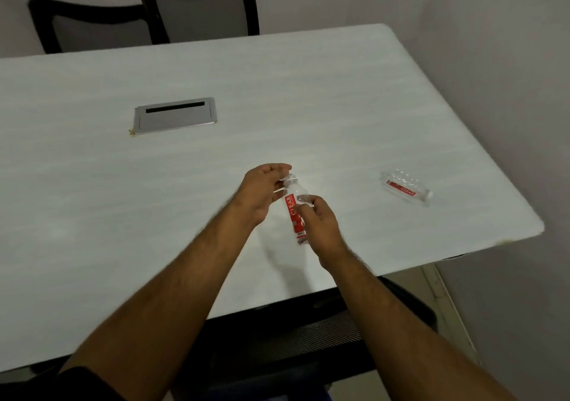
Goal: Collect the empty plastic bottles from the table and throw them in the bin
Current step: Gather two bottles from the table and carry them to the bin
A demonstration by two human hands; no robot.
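Note:
A small clear plastic bottle (293, 212) with a red label is held upright above the white table (123, 184), near its front edge. My right hand (319, 223) grips the bottle's body from the right. My left hand (262, 191) is closed around the bottle's neck and white cap. A second clear bottle (404, 187) with the same red label lies on its side on the table to the right, close to the right edge, apart from both hands. No bin is in view.
A grey metal cable hatch (175, 114) is set into the table at centre left. Two black chairs (197, 6) stand behind the far edge. A black chair (308, 332) sits under the near edge. Walls close in on the right.

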